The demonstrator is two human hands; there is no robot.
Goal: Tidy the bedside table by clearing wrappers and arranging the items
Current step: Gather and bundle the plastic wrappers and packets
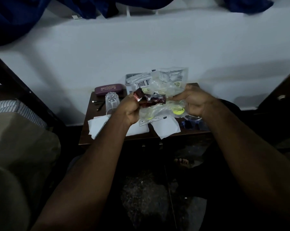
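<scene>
Left hand (131, 108): mine, curled closed, fingers pinching the dark red wrapper (149, 99), held above the bedside table (97, 117).
Right hand (193, 101): mine, fingers closed round the clear plastic wrappers (159, 84), level with my left, just right of the red wrapper.
Forearms: both bare, reaching forward and converging over the table's front edge.
Wrists: roughly straight, backs of the hands facing up.

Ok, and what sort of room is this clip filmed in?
Most likely a bedroom, at a bedside. A small dark wooden table stands against a white wall, striped bedding lies beside it, and personal things sit on top: a spectacle case and a clear glass.
</scene>
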